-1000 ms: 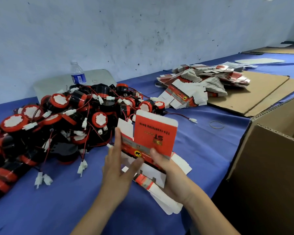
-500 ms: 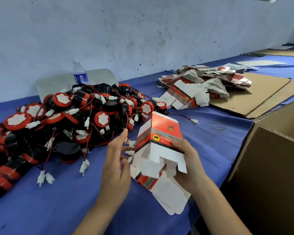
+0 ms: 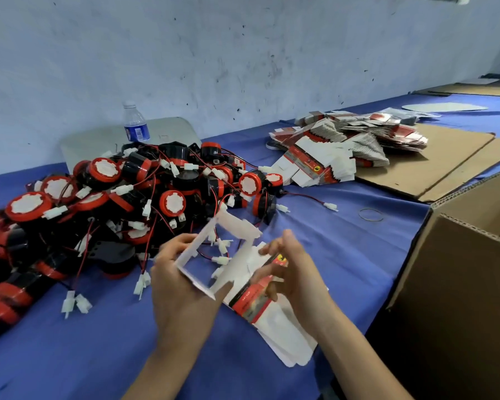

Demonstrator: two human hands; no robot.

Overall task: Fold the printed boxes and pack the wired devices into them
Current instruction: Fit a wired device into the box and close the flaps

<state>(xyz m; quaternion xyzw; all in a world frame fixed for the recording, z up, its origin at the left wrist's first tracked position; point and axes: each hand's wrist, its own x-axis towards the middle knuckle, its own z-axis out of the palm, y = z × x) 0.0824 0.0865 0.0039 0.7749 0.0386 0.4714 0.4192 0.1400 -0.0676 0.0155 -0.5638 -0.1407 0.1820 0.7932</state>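
White box sleeve (opened square) between both hands

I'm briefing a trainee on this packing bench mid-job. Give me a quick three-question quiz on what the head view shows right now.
1. True or false: the box held in both hands has its ends open, so you can see through it.
2. Which lies nearest the big carton? A) the bottle B) the rubber band C) the device pile
3. Fill in: the far stack of flat boxes lies partly on a sheet of ____.

Key: 1 true: the left hand and right hand hold it open like a tube. 2 B. 3 cardboard.
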